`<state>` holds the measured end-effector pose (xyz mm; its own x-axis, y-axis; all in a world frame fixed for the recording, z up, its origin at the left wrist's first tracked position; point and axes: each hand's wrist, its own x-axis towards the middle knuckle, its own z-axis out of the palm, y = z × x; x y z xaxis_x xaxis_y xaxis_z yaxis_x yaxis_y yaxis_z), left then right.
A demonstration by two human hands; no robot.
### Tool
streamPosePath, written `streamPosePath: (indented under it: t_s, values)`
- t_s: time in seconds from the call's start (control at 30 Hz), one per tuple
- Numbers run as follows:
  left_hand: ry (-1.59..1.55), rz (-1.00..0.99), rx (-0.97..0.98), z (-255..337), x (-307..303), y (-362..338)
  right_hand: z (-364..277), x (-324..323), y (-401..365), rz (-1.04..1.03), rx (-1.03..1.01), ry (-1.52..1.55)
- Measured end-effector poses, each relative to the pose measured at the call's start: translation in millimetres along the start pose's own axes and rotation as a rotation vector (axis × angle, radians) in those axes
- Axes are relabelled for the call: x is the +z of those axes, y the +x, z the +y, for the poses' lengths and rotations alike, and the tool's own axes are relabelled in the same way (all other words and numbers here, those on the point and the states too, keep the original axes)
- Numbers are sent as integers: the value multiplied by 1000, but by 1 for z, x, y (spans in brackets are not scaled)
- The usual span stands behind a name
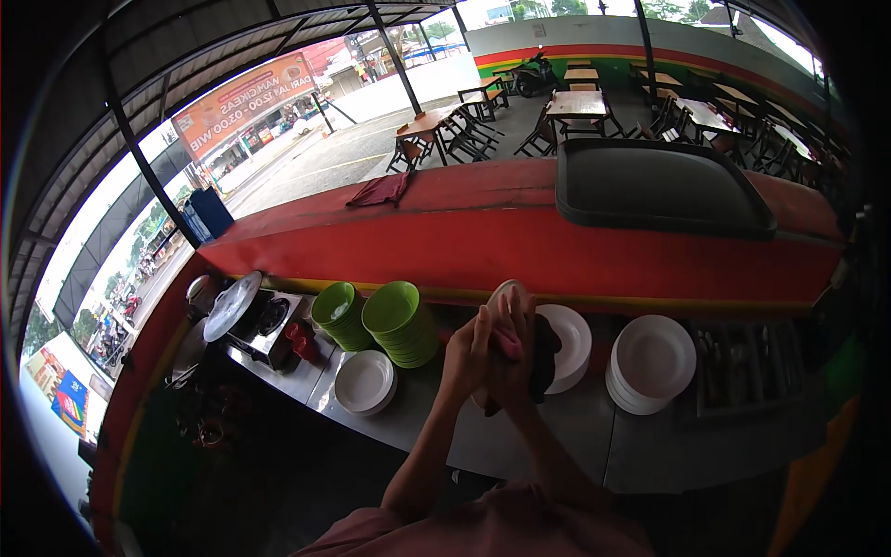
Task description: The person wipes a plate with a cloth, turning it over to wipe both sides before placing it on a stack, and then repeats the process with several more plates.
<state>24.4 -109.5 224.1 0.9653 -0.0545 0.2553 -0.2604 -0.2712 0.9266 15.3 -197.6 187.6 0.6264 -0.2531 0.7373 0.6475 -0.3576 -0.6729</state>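
Observation:
My left hand point(467, 357) and my right hand point(516, 367) are together above the metal counter, fingers pointing up. Between them is a pale plate point(506, 291) seen nearly edge-on, its rim showing above the fingers. A pink cloth point(508, 344) is pressed between the right hand and the plate. Something dark, perhaps more cloth, hangs at the right hand's outer side. My left hand grips the plate from the left; its fingertips are partly hidden. Just behind the hands lies a stack of white plates point(573, 345).
Green bowls point(393, 311) in two stacks and white bowls point(364, 382) stand left. More white plates point(654, 357) and a cutlery tray point(748, 367) are right. A stove with a pot lid point(232, 306) is far left. A black tray point(661, 188) rests on the red ledge point(445, 232).

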Motion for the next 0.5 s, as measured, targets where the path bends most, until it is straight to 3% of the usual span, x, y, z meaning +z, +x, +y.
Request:
streamPosePath:
  t_s: [0.13, 0.17, 0.3, 0.4, 0.43, 0.5]
  values:
    - [239, 66, 153, 24, 1, -19, 31, -3, 3, 39, 83, 115]
    - [238, 38, 113, 32, -2, -22, 35, -8, 3, 24, 128, 74]
    - [292, -65, 134, 47, -10, -26, 88, 4, -8, 325, 563, 769]
    - [279, -79, 203, 47, -12, -24, 115, -6, -15, 290, 894, 1024]
    - [256, -71, 227, 47, -11, -23, 117, -4, -17, 384, 931, 1052]
    - [227, -49, 273, 41, -11, -19, 120, -6, -19, 374, 1001, 1098]
